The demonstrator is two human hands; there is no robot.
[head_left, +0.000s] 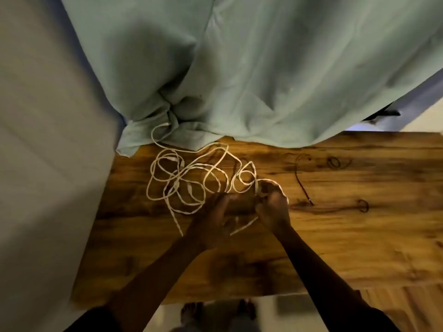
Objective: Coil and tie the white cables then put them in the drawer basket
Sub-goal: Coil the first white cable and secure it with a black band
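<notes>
Wooden table (347, 236), grain running left to right, pale green curtain (239, 68) draped over far edge. No drawer basket in view.

On table, left of centre: loose tangle of white cables (182, 183), many overlapping loops, uncoiled, spread mostly left of and beyond both hands. One strand running up from tangle into folds of curtain at about (155, 130); far end hidden there. Braided tail trailing toward near edge, left of left wrist. Thin dark cord (302, 185) lying apart on table to the right, not touched.

Left hand (215, 216) low on table at near edge of tangle, fingers curled; blurred, cannot tell whether closed on a strand or only resting over it. Right hand (273, 209) closed on a small gathered loop of white cable, loop arching over knuckles, short strand running from under it back toward left hand.

Key relation: bulk of slack lies left and away from right-hand grip, so feed comes from left side; left hand nearer the pile. Judgement: coiling barely begun, one small turn held, no tie yet.

Risk (judgement): strand caught in curtain may snag when slack is drawn; overlapping loops likely to knot if pulled fast.
</notes>
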